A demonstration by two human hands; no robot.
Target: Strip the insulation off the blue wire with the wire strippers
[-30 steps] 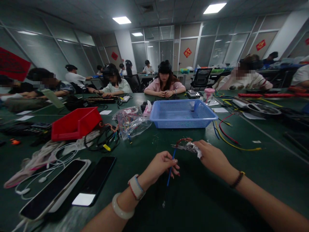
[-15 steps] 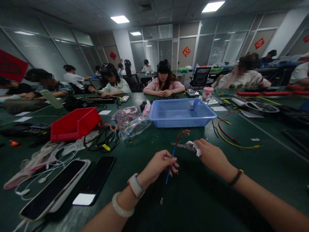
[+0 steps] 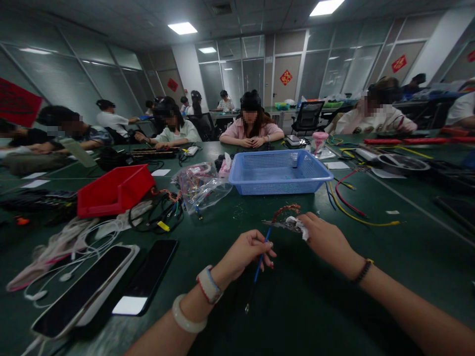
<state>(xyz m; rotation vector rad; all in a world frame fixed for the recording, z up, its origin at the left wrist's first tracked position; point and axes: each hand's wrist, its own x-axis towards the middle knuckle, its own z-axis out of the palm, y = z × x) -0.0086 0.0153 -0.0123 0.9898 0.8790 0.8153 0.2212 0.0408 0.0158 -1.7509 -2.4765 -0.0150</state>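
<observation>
My left hand point(image 3: 254, 249) pinches a thin blue cable point(image 3: 259, 267) between thumb and fingers. A ring-shaped metal lug point(image 3: 247, 308) hangs at the cable's lower end. At the upper end, bare copper strands point(image 3: 284, 210) fan out and bend to the right. My right hand point(image 3: 318, 232) is closed around a pointed metal hand tool point(image 3: 284, 225), with crumpled white paper point(image 3: 302, 230) about its grip. The tool's tip lies across the cable where the copper begins. Whether it is scissors or pliers is too dim to make out.
Beyond my hands stands a blue mesh basket point(image 3: 278, 188). To its left are a clear bag of wires point(image 3: 202, 190) and a red bin point(image 3: 115, 193). Two phones point(image 3: 152, 272) and white earphones point(image 3: 67, 276) lie at left. Loose coloured cables point(image 3: 356, 215) lie right. Several people sit around.
The copper strands have bent further over to the right and down beside the tool. Both hands stay nearly where they were.
</observation>
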